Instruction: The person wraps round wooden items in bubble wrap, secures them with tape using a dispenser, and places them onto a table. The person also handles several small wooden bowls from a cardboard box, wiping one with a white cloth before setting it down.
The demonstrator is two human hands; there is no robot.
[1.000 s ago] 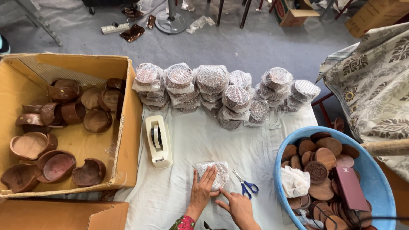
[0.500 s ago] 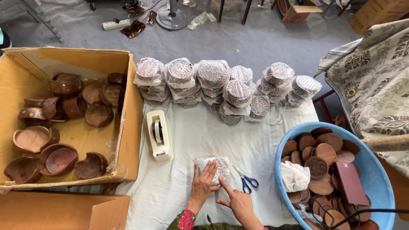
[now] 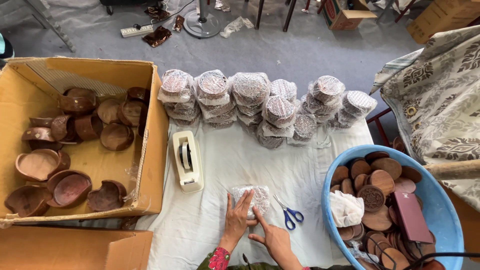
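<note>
The left hand [image 3: 237, 220] lies flat, fingers together, pressing on a small plastic-wrapped bundle [image 3: 254, 197] on the white cloth [image 3: 235, 160] near six o'clock. The right hand [image 3: 272, 239] sits at the bundle's five o'clock, index finger extended touching it, other fingers curled. At nine o'clock a cardboard box [image 3: 150, 150] holds brown wooden bowls [image 3: 116, 137]. At four o'clock a blue tub [image 3: 440, 200] holds round wooden lids [image 3: 382, 181].

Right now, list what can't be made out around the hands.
Head view only:
- Wrapped bundle: contents blurred by wrap, near side under left hand.
- Right hand: wrist cut by bottom edge.
- Scissors: blade tips too thin to tell whether they touch the bundle.
- Blue tub: near side cut off.
</note>
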